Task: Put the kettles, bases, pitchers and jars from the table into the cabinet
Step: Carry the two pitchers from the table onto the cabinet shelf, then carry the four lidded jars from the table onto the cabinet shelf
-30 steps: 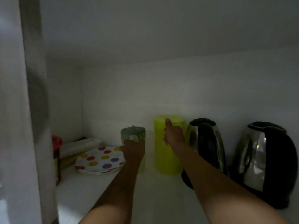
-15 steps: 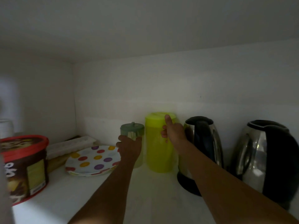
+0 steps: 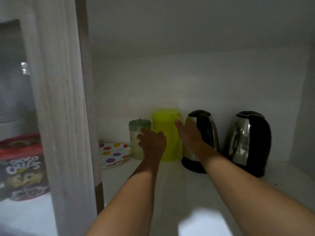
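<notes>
At the far left, behind a pale cabinet post [image 3: 66, 116], a red cereal tub [image 3: 22, 166] stands on a shelf. Right of the post, on the cabinet shelf [image 3: 179, 193], a spotted plate [image 3: 113, 155] lies at the far left. Just right of it stands a jar [image 3: 137, 138] with a green lid. The left hand [image 3: 152, 143] is against the jar's right side, its fingers [image 3: 142, 133] curled on the jar, though whether they grip it cannot be told. A yellow pitcher [image 3: 166, 126] stands upright just right of the jar, partly hidden by both hands. The right hand [image 3: 189, 133] is spread flat, fingers released, between the pitcher and the near kettle [image 3: 208, 132], which sits on its black base [image 3: 190, 165]. A second kettle [image 3: 250, 142] stands further right, near the cabinet's right wall.
</notes>
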